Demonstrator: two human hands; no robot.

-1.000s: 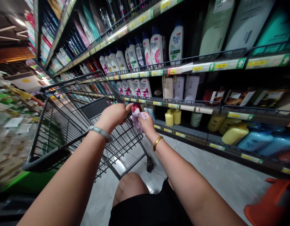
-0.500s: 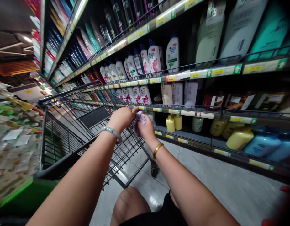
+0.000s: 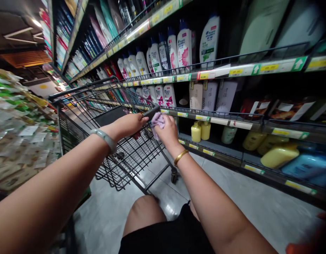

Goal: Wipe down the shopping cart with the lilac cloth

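Observation:
My right hand (image 3: 168, 131) is closed on a crumpled light purple cloth (image 3: 158, 120), which lies against the near right corner of a black wire shopping cart (image 3: 110, 78). My left hand (image 3: 131, 123), with a pale bangle on its wrist, hovers over the basket to the left of the cloth, apart from it. Its visible fingers point right, loosely extended, and nothing shows in them; the palm side is hidden. A gold bangle circles the right wrist.
Shelves with shampoo bottles (image 3: 184, 47) and yellow pump bottles (image 3: 196, 132) run along the right. Packaged goods (image 3: 22, 141) are heaped at the left. A cart wheel (image 3: 174, 175) stands on the grey tiled floor (image 3: 221, 183). My knee is at the bottom.
My left hand has moved left, away from the cloth and my right hand. My right hand still grips the cloth, now at the cart's corner. The view has shifted slightly.

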